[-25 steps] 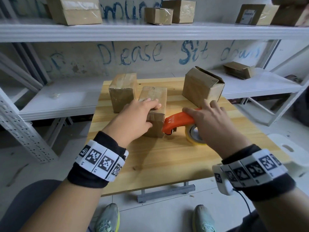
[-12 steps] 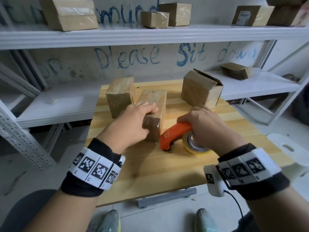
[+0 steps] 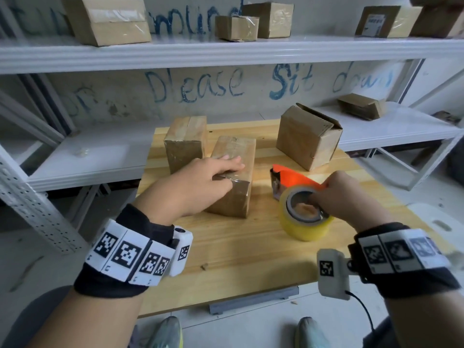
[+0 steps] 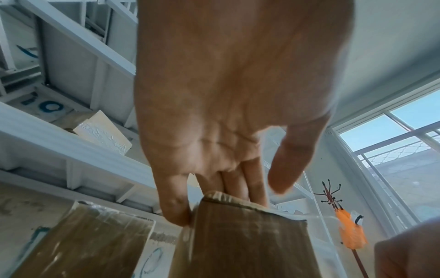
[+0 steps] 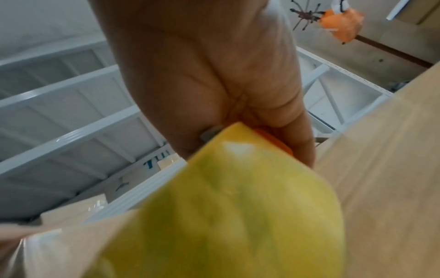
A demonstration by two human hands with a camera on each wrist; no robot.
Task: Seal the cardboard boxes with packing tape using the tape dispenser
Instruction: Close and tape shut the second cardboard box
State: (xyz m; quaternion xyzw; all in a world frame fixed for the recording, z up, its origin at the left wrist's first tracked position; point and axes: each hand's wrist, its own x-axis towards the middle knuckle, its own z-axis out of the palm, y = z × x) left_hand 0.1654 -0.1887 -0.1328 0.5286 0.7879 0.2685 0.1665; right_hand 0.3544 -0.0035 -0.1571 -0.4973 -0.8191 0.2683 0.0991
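Fingers (image 3: 227,163) of the left hand (image 3: 198,183) are lying nearly straight across the taped top of the middle cardboard box (image 3: 233,182), with the little finger dropping over its left edge and the thumb lifted clear on the right, as the left wrist view shows. Fingers of the right hand (image 3: 339,194) are curling around the orange tape dispenser (image 3: 292,179), gripping it above the tabletop just to the right of that box.

White metal shelving (image 3: 226,50) is running behind and to either side, carrying more cartons on its upper level. A wooden table (image 3: 251,252) is butting against it, its near edge lying just ahead of the person's shoes. Bare wood is showing along the front of the table and between the hands.

A sealed box (image 3: 185,144) is standing just left of and behind the held box, the two nearly touching. An untaped box (image 3: 307,136) with flaps ajar is sitting tilted at the table's back right, well apart from the others.

A yellow tape roll (image 3: 305,227) is hanging on the dispenser's near end, its open core facing the camera, while the dispenser's dark cutter end (image 3: 276,183) is pointing toward the held box across a narrow gap.
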